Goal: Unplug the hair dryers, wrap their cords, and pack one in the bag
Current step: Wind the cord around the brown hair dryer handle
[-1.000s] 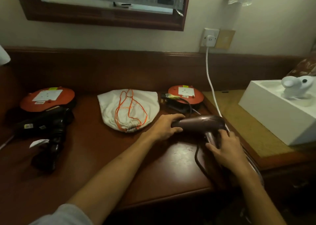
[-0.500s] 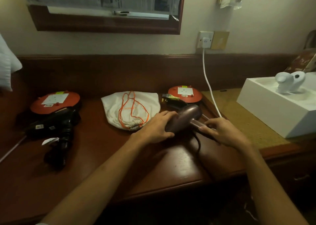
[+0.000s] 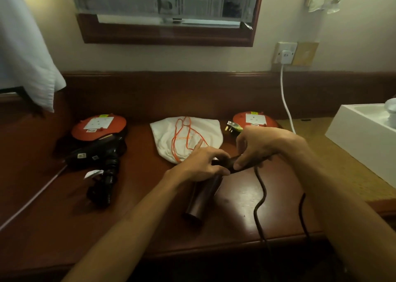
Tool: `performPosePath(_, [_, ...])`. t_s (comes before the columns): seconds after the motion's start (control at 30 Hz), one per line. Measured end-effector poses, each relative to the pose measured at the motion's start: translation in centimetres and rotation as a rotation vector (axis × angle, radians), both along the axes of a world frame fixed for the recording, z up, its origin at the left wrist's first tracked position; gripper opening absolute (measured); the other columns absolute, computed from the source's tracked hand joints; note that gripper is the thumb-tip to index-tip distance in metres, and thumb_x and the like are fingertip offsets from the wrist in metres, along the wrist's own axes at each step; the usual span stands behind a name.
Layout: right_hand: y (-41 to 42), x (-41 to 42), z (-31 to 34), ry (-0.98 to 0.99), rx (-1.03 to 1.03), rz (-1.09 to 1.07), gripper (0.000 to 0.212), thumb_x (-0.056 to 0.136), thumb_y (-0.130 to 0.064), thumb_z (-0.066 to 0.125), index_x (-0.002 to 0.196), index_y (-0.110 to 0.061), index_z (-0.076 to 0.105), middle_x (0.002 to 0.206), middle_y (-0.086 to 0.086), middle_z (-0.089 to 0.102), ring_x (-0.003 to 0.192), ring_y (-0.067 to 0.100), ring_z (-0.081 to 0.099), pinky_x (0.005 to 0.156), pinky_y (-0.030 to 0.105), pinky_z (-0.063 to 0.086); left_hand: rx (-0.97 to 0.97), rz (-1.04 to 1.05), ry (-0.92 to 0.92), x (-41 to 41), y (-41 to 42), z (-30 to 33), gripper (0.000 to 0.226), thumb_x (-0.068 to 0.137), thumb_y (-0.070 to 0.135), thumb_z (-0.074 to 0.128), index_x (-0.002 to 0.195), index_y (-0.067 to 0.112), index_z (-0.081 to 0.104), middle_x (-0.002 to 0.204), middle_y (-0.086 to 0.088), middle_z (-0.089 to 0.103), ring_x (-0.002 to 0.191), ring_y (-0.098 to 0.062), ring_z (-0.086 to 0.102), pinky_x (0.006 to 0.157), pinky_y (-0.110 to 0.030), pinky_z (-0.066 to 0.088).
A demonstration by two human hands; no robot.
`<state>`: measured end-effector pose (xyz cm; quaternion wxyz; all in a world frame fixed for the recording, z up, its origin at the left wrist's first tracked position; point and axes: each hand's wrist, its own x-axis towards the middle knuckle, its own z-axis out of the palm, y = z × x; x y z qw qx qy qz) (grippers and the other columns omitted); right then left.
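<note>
A brown hair dryer (image 3: 203, 198) lies on the wooden desk (image 3: 150, 213), its barrel pointing toward me. My left hand (image 3: 201, 166) grips it near the top of the barrel. My right hand (image 3: 257, 146) holds its handle, fingers curled round it. Its dark cord (image 3: 260, 198) runs from the handle over the desk's front edge. A white drawstring bag (image 3: 184, 138) with orange strings lies just behind my hands. A black hair dryer (image 3: 100, 157) rests at the left, its cord bunched below it.
Two orange extension reels sit at the back, one left (image 3: 98, 126), one right (image 3: 255, 120) with a plug (image 3: 233, 128) beside it. A white cable (image 3: 286, 101) hangs from the wall socket (image 3: 286, 53). A white box (image 3: 364, 136) stands right; a white towel (image 3: 25, 50) hangs left.
The brown dryer has been turned so its barrel points toward me. Both hands shifted with it, the right now holding the handle higher. The camera view swung left.
</note>
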<state>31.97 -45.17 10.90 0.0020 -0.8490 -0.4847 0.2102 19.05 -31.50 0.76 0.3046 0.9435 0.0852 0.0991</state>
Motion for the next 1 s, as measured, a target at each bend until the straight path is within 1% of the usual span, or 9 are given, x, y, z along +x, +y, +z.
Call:
performPosePath(0.13, [-0.2, 0.4, 1.3, -0.064, -0.075, -0.098, 0.051, 0.069, -0.042, 0.089, 0.106, -0.015, 0.065, 0.09, 0.007, 0.071, 0.07, 0.022, 0.074, 0.054, 0.027, 0.058, 0.004, 0.096, -0.083, -1.4, 0.0, -1.2, 0.031, 0.091, 0.039, 0.072, 0.12, 0.026, 0.068, 0.117, 0.005, 0.066, 0.12, -0.013, 0.052, 0.125, -0.049, -0.004])
performPosePath(0.23, [-2.3, 2.2, 1.9, -0.002, 0.004, -0.206, 0.041, 0.074, -0.029, 0.087, 0.105, -0.014, 0.065, 0.093, 0.009, 0.071, 0.073, 0.022, 0.074, 0.058, 0.031, 0.06, -0.096, 0.159, -0.188, -2.6, 0.2, -2.5, 0.03, 0.089, 0.036, 0.072, 0.117, 0.025, 0.069, 0.113, 0.007, 0.065, 0.113, -0.01, 0.051, 0.118, -0.05, 0.026])
performPosePath(0.4, [-6.8, 2.7, -1.4, 0.243, 0.504, -0.353, 0.01, 0.091, -0.016, 0.072, 0.095, -0.009, 0.067, 0.084, 0.016, 0.068, 0.062, 0.022, 0.067, 0.047, 0.023, 0.053, -0.268, 0.374, -0.358, -4.2, 0.0, -3.3, 0.033, 0.088, 0.018, 0.077, 0.12, 0.012, 0.07, 0.113, 0.003, 0.062, 0.114, -0.016, 0.056, 0.095, -0.023, 0.045])
performPosePath(0.53, [-7.8, -2.0, -6.3, 0.278, 0.934, -0.324, 0.006, 0.097, -0.015, 0.063, 0.094, -0.01, 0.066, 0.086, 0.014, 0.068, 0.078, 0.024, 0.07, 0.071, 0.039, 0.062, -0.318, 0.458, -0.41, -4.4, -0.8, -3.7, 0.033, 0.089, 0.018, 0.077, 0.12, 0.011, 0.069, 0.108, 0.006, 0.058, 0.11, -0.014, 0.056, 0.093, -0.022, 0.045])
performPosePath(0.67, [-5.7, -8.4, -10.9, 0.352, 1.245, -0.373, 0.042, 0.105, -0.012, 0.048, 0.146, -0.019, 0.046, 0.079, 0.011, 0.063, 0.065, 0.021, 0.065, 0.062, 0.037, 0.061, -0.451, 0.483, -0.439, -4.6, -0.7, -4.2, 0.029, 0.096, 0.026, 0.069, 0.123, 0.019, 0.062, 0.121, -0.002, 0.057, 0.113, -0.017, 0.058, 0.102, -0.042, 0.051])
performPosePath(0.77, [-3.7, -11.6, -14.1, 0.24, 1.13, -0.227, 0.062, 0.107, -0.019, 0.042, 0.161, -0.032, 0.014, 0.084, -0.012, 0.058, 0.069, 0.006, 0.06, 0.059, 0.018, 0.049, -0.423, 0.453, -0.425, -4.6, -0.3, -5.1, 0.029, 0.095, 0.045, 0.065, 0.122, 0.035, 0.056, 0.127, -0.004, 0.055, 0.117, -0.016, 0.057, 0.103, -0.047, 0.051])
performPosePath(0.87, [-2.2, -12.1, -16.4, 0.092, 0.971, -0.114, 0.061, 0.107, -0.028, 0.037, 0.16, -0.035, 0.008, 0.077, -0.018, 0.05, 0.059, 0.002, 0.05, 0.055, 0.015, 0.039, -0.41, 0.449, -0.41, -4.7, 0.3, -6.1, 0.04, 0.085, 0.078, 0.052, 0.117, 0.054, 0.053, 0.126, 0.001, 0.058, 0.12, -0.018, 0.057, 0.101, -0.051, 0.051])
performPosePath(0.93, [-1.5, -11.6, -17.0, 0.034, 0.901, -0.046, 0.061, 0.107, -0.026, 0.037, 0.161, -0.034, 0.008, 0.082, -0.014, 0.05, 0.065, 0.004, 0.051, 0.058, 0.016, 0.041, -0.358, 0.44, -0.383, -4.5, 0.7, -6.5, 0.049, 0.085, 0.084, 0.045, 0.12, 0.051, 0.052, 0.124, 0.007, 0.059, 0.123, -0.019, 0.054, 0.103, -0.054, 0.047])
performPosePath(1.0, [-1.1, -10.9, -17.4, 0.013, 0.872, 0.009, 0.059, 0.106, -0.027, 0.033, 0.161, -0.033, 0.011, 0.098, -0.008, 0.053, 0.08, 0.013, 0.056, 0.068, 0.033, 0.053, -0.301, 0.435, -0.369, -4.7, 0.6, -6.1, 0.057, 0.086, 0.08, 0.039, 0.125, 0.041, 0.052, 0.122, 0.012, 0.055, 0.125, -0.015, 0.045, 0.109, -0.053, 0.039])
